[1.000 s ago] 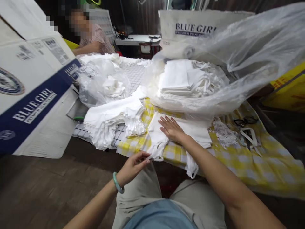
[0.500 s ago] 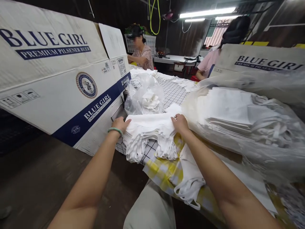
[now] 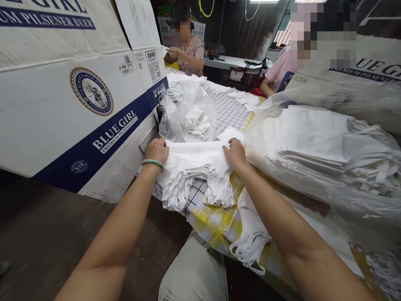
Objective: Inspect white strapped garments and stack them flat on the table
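Observation:
My left hand point(image 3: 157, 151) is closed at the far left corner of a stack of white fabric pieces with strap loops point(image 3: 197, 154). At the stack's far right corner my right hand point(image 3: 234, 153) pinches the cloth between thumb and curled fingers. The top piece lies flat and smooth between the hands. Bunched straps hang toward me in two clumps over the table's near edge. How many layers each hand grips is hidden. Below my right forearm, another white strapped piece point(image 3: 252, 234) droops over the yellow checked cloth point(image 3: 216, 225).
A large beer carton point(image 3: 56, 96) stands along the left. Behind the stack sits a clear plastic bag point(image 3: 175, 121) holding white cloth. To the right, a big plastic bag point(image 3: 263, 138) holds more stacked pieces. Two people sit across the grid-patterned table point(image 3: 227, 113).
My view has tilted down and shifted slightly. Both hands stay at the stack's far corners, with the fingers curled in more. The person at the back now has raised hands holding something white.

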Demonstrator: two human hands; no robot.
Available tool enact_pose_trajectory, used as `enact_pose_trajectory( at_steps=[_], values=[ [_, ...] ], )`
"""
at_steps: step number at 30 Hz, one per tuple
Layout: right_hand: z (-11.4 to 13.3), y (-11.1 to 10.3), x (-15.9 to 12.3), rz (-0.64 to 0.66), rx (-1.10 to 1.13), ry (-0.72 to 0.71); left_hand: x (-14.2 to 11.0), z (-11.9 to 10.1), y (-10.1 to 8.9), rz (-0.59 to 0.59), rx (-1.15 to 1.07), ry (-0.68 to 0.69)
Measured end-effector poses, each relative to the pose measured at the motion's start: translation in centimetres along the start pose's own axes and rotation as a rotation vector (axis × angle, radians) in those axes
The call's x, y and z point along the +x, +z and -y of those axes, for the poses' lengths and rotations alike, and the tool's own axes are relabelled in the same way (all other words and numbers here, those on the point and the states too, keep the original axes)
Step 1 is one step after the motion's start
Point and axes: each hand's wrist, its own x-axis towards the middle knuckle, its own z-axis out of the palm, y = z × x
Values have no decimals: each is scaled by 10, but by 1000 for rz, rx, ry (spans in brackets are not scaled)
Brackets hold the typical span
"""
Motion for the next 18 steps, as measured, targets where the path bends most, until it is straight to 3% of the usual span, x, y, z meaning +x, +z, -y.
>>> enact_pose_trajectory(
  at_steps=[3,8,13,15,18],
  values=[
    [-1,-2,3,46,32,62,3,1,0,49,-32,-65],
    [5,-6,-5,-41,-47,-125,8,3,-3,74,-133,-134],
    [4,-4,-3,-88,104,-232,9,3,-5,52,-212,-166],
    [2,-3,1,-52,155,-198,11,4,-5,99,-272,-198],
    [0,-2,6,33,153,-28,13,7,-4,139,-416,-252]
  ],
)
